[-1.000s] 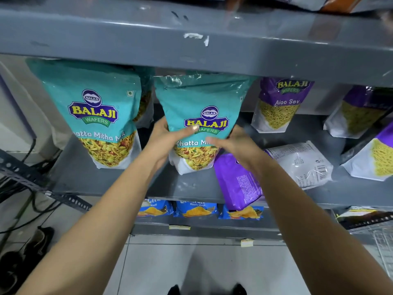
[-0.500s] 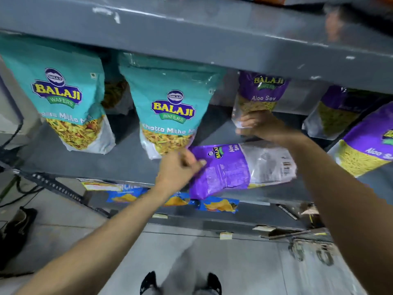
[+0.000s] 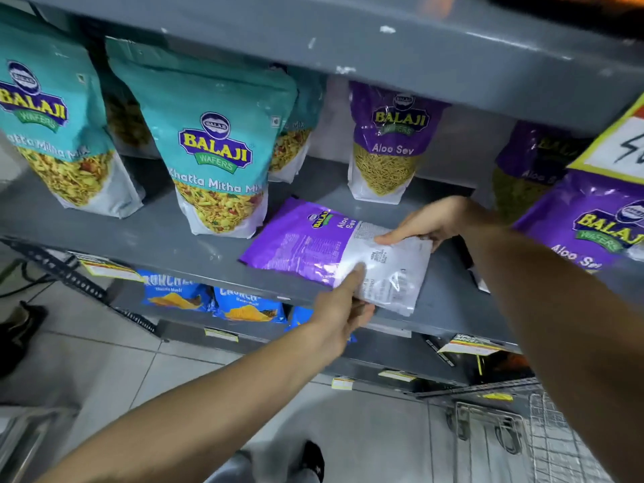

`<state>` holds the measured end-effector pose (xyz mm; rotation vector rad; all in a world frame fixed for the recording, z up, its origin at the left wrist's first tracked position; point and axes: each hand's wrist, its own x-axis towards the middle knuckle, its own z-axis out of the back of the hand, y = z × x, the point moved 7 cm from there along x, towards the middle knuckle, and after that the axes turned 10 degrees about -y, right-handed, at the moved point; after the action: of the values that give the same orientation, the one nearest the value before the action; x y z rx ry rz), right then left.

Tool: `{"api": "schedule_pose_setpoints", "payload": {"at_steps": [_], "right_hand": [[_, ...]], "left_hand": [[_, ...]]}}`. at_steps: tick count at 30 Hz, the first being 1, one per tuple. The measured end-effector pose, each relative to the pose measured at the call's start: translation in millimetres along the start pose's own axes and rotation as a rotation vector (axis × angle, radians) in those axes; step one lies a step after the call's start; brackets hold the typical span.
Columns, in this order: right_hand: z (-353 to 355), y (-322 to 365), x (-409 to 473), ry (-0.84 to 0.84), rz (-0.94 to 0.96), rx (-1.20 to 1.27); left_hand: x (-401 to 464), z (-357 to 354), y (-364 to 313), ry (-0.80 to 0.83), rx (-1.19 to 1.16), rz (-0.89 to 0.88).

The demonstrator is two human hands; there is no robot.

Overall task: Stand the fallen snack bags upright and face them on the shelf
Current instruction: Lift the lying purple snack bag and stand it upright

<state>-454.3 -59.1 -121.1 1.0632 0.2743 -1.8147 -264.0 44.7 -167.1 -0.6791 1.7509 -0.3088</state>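
Observation:
A purple Aloo Sev bag (image 3: 306,245) lies flat on its front on the grey shelf (image 3: 167,238), back label up, its white bottom end to the right. My left hand (image 3: 343,308) pinches that white end at the near edge. My right hand (image 3: 435,221) grips the same end at its far corner. Two teal Khatta Mitha Mix bags (image 3: 219,162) (image 3: 52,134) stand upright to the left. An upright purple Aloo Sev bag (image 3: 386,141) stands behind the fallen one, and more purple bags (image 3: 592,224) stand at the right.
The shelf above (image 3: 383,40) overhangs the bags closely. Blue chip bags (image 3: 251,305) sit on the lower shelf. A yellow-edged price sign (image 3: 620,144) hangs at the upper right. A wire trolley (image 3: 543,434) stands at the lower right on the tiled floor.
My left hand slid from the fallen bag's purple end to its white end. My right hand came down from the upright Aloo Sev bag onto the fallen bag. The view shifted right.

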Motion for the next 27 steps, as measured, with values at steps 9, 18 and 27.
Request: {"api": "schedule_pose_setpoints", "payload": {"at_steps": [9,18,27], "right_hand": [[-29.7,-30.2,-35.8,-0.204,0.233,0.438],[-68.2,-45.1,-86.8,-0.482,0.521,0.969],[-75.0,-23.1,-65.3,-0.743,0.574,1.099]], "left_hand": [[-6.5,11.5,-4.9,-0.106,0.098,-0.250],[-28.7,19.8,-62.5,0.174,0.316,-0.640],[5.2,8.2,-139.9,0.357,0.573,-0.909]]}}
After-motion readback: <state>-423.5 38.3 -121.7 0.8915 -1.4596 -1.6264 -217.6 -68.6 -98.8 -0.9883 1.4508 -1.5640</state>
